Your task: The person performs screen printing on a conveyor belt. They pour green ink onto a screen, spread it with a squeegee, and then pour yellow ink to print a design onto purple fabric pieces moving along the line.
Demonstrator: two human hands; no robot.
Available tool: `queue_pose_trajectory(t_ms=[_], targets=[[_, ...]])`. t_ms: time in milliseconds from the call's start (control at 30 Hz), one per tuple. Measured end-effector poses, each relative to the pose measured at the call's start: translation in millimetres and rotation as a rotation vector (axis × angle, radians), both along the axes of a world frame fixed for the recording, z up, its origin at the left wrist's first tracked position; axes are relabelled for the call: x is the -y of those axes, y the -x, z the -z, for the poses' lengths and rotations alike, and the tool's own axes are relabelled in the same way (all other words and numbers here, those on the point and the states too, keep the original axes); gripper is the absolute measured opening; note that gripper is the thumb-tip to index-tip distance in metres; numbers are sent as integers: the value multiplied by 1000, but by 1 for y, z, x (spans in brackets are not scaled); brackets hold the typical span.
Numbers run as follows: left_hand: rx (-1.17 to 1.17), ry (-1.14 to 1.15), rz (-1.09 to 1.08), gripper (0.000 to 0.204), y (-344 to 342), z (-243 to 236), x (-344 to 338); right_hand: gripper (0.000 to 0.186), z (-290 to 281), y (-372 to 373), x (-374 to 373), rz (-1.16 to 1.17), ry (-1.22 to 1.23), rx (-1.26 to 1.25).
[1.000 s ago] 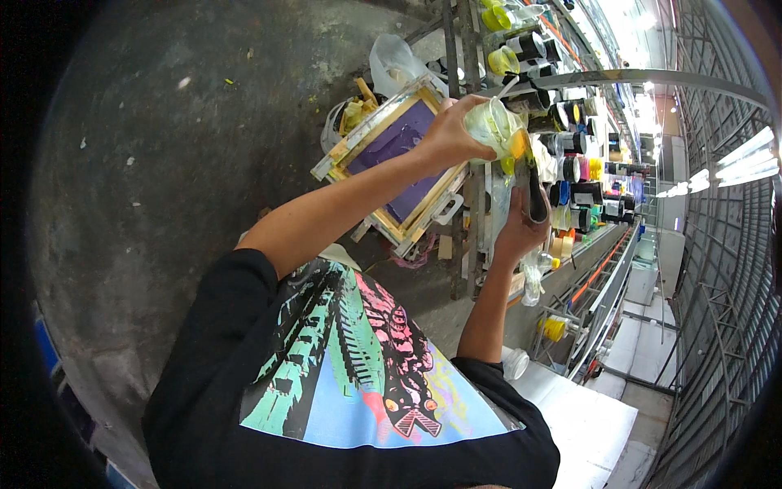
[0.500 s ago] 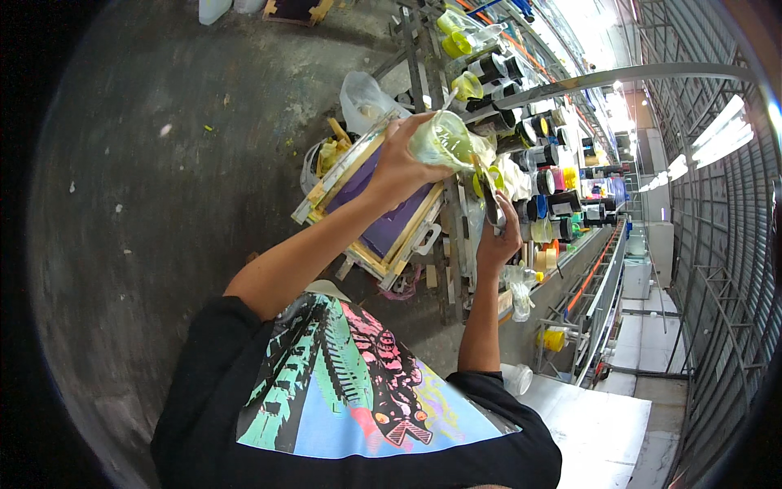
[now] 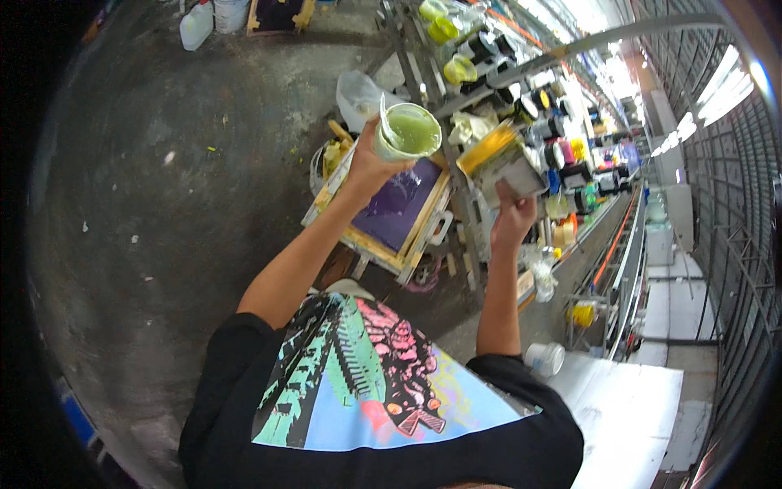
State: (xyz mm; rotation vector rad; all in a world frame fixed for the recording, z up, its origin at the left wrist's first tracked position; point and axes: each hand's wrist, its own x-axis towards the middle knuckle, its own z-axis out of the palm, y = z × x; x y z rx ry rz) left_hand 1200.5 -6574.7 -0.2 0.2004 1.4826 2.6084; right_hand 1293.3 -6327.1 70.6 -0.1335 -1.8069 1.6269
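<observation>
My left hand (image 3: 372, 167) is wrapped round a pale plastic tub (image 3: 401, 155) of light green liquid. A white stirring stick (image 3: 384, 114) leans against the tub's inner wall and sticks up over the rim. To the right of the tub, apart from it, my right hand (image 3: 515, 218) grips a flat squeegee (image 3: 509, 167) with a yellow edge along its far side and a greyish body. Its broad face shows, the thumb pressed on it. Below the tub lies a screen-printing frame (image 3: 399, 208) with a purple mesh and yellow-taped borders.
Many ink jars (image 3: 574, 175) line the metal rack on the right, under a long metal rail (image 3: 603, 41). A clear plastic bag (image 3: 362, 98) lies beyond the frame. A white jug (image 3: 197, 26) stands on the floor at far left. A white tub (image 3: 544, 359) sits by my right elbow.
The tub has moved left and now shows its liquid, where before it was tipped toward the squeegee. The squeegee has moved away from the rim and turned its broad face into view.
</observation>
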Motion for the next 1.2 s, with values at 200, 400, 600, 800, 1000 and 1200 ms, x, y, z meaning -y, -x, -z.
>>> queue_pose_trajectory(t_ms=[200,400,600,800,1000,1200], targets=[[49,-22,105,101,-10,35,-26,27,-12,3,32,-236,350,44],[-35,69,-8,96,-7,33,-30,30,4,-3,27,-194,273,59],[-122,234,-190,90,-6,53,-28,27,10,-9,18,-200,205,95],[-303,380,-265,89,-21,29,-26,25,15,-14,22,-150,188,118],[-459,384,-363,92,-2,-2,-22,25,35,-18,17,-150,139,226],[-574,389,-413,100,23,-20,-29,27,38,-26,14,-125,7,329]])
